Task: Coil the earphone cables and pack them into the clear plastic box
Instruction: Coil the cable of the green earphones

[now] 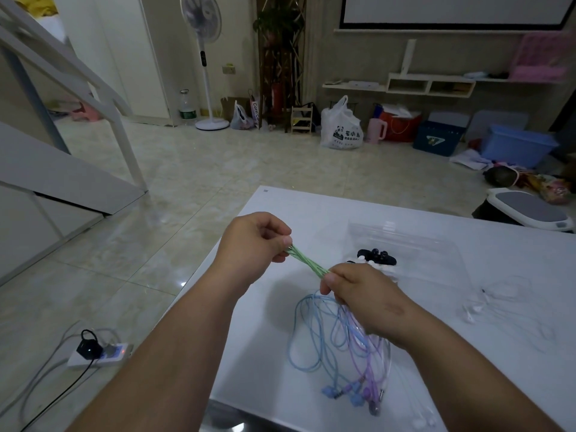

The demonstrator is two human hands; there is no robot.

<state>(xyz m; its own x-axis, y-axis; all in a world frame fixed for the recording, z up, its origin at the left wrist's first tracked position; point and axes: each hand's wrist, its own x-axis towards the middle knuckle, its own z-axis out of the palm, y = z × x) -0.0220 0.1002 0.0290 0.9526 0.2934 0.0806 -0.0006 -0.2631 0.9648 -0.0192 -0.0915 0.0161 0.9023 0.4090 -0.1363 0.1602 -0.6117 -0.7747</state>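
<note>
**Head view.** A folded bundle of green earphone cable [307, 262] is held taut above the white table [274, 322]. One end is pinched in the grip of the left hand [249, 241], whose fingers are curled. The other end is pinched between thumb and fingers in the grip of the right hand [364, 294]. Beneath the right hand, a blue earphone cable [304, 335] and a purple earphone cable [369, 369] are laid in loose loops on the table. The clear plastic box [430, 244] is set on the table just beyond the right hand, with black and white earphones [377, 258] seen in it (partly hidden by the knuckles). White earphones [486, 304] are spread loose to the right of the box. A power strip [96, 357] is seen on the floor at left.
</note>
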